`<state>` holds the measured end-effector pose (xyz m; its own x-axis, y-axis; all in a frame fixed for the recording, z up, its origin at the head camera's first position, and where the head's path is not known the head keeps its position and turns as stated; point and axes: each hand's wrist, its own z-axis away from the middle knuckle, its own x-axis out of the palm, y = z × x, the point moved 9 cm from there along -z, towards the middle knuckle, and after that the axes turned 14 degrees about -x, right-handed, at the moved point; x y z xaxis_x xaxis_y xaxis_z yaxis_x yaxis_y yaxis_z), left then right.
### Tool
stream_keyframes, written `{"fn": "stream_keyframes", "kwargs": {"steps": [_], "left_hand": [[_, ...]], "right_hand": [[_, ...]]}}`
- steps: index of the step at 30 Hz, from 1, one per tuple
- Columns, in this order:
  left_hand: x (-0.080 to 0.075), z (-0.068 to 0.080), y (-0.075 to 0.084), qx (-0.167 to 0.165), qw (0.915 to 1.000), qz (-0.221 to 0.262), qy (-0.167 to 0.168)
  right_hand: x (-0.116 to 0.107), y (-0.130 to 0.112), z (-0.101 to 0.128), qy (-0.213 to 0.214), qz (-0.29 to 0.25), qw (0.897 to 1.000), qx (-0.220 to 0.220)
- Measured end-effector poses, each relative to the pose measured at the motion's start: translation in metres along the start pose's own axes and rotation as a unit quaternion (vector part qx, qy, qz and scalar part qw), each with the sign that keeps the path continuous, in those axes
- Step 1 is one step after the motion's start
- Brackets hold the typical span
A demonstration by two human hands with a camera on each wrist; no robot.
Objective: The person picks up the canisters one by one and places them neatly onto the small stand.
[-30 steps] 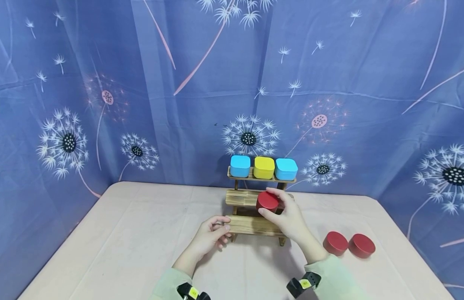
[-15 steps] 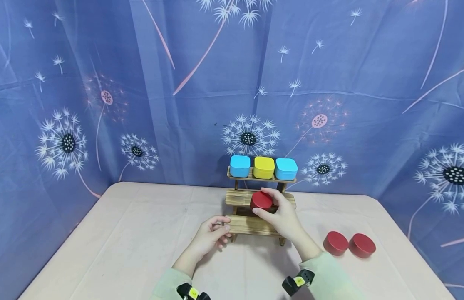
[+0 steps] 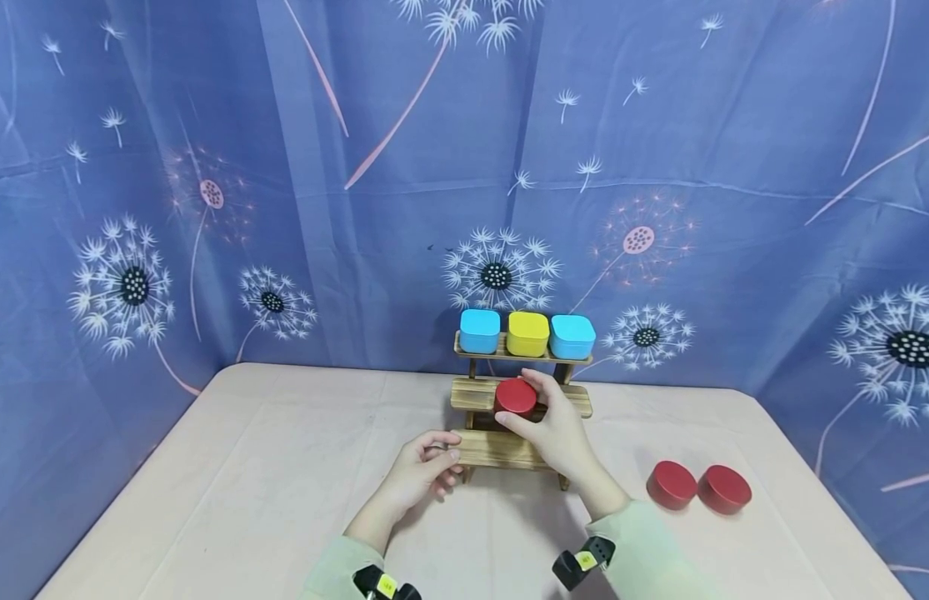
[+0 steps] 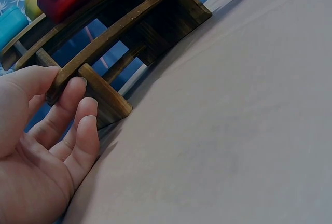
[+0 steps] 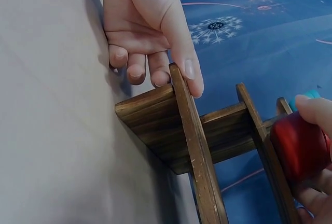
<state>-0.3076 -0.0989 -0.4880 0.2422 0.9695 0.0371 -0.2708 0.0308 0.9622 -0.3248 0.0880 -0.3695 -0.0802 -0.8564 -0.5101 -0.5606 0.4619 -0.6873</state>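
"Who is on the left?"

"The left hand (image 3: 422,471). Its thumb and pointer finger pinch the left end of the wooden stand (image 3: 501,450), near the back edge of the table (image 3: 284,467). Its other fingers bend loosely."

"And next?"

"A blue box (image 3: 480,332) sits up top, on the stand's left end. Then comes a red tub (image 3: 515,398), in front of the middle step. It is hard to tell if it touches the wood."

"And then?"

"A yellow box (image 3: 527,335), up top in the middle. Then the right hand (image 3: 560,427), half open, its thumb and fingers holding the red tub."

"And last?"

"Another blue box (image 3: 572,338) up top, then a second red tub (image 3: 671,485) and a third red tub (image 3: 725,489), toward the table's right edge."
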Motion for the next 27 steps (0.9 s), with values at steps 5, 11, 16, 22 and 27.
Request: {"fn": "stream_keyframes", "kwargs": {"steps": [5,11,16,22,27], "left_hand": [[0.0,-0.001,-0.001,0.003,1.0,0.0,-0.001],[-0.001,-0.003,-0.002,0.006,1.0,-0.001,-0.001],[-0.001,-0.003,-0.003,0.005,1.0,-0.003,0.0],[0.0,-0.001,-0.001,0.005,1.0,-0.006,-0.001],[0.001,0.002,0.002,0.007,1.0,-0.005,-0.002]], "right_hand": [[0.0,0.003,0.001,-0.006,0.001,1.0,0.023],[-0.001,0.009,0.002,-0.009,-0.012,0.999,0.04],[-0.002,0.011,0.003,0.007,-0.019,0.998,0.056],[-0.003,0.007,0.004,0.016,-0.003,0.999,0.039],[-0.003,0.004,0.004,0.005,0.027,1.0,0.005]]}}
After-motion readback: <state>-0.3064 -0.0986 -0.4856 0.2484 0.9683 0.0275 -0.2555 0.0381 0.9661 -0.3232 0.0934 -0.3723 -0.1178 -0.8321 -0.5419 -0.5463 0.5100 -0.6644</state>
